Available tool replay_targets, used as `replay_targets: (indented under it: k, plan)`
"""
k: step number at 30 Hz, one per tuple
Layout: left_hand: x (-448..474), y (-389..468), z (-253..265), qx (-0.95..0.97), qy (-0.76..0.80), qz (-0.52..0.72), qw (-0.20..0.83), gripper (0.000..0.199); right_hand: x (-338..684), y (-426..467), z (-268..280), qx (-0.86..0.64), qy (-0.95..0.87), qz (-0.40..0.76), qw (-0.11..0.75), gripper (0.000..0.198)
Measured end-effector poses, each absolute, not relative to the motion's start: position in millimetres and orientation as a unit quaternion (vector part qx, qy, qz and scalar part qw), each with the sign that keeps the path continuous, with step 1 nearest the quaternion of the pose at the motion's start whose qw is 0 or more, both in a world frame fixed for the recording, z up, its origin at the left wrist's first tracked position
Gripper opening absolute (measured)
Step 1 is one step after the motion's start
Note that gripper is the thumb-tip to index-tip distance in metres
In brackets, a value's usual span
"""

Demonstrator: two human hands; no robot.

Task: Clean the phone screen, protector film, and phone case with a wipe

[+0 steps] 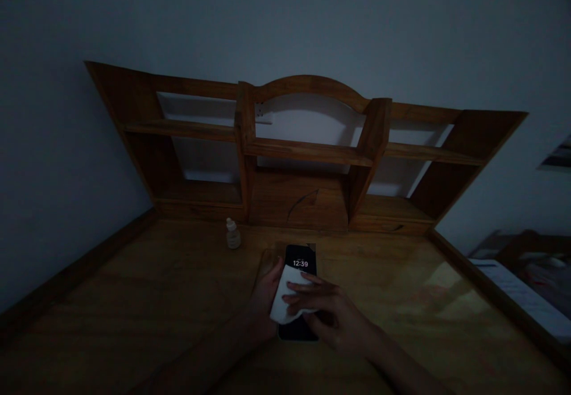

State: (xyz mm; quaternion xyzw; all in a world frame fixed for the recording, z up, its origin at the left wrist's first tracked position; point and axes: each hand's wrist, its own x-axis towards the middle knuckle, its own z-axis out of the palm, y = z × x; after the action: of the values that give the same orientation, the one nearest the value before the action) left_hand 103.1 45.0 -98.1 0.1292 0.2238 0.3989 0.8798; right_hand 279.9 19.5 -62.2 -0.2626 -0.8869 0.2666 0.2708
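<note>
Watching remotely, I see my right hand [329, 307] gripping the white cloth [281, 306] on the phone [298, 330] at the frame's lower centre, my left hand [264, 297] by its left edge, grip not clear, the work seemingly under way, what is finished impossible to tell.

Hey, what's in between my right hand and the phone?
A white cloth or tissue lies between your right hand and the phone, covering part of its screen; the head view shows this.
</note>
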Motion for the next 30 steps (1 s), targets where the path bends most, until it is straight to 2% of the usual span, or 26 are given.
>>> replay_targets:
  k: [10, 14, 30]
  plan:
    - [106, 41, -90, 0.161, 0.208, 0.366, 0.893, 0.061, 288, 24, -66, -0.256, -0.838, 0.332, 0.349, 0.021]
    - [106, 41, -88, 0.165, 0.196, 0.378, 0.889, 0.058, 290, 27, -65, -0.266, -0.831, 0.337, 0.354, 0.02]
    - [102, 31, -70, 0.166, 0.248, 0.374, 0.878, 0.057, 303, 41, -82, -0.375, -0.788, 0.216, 0.439, 0.027]
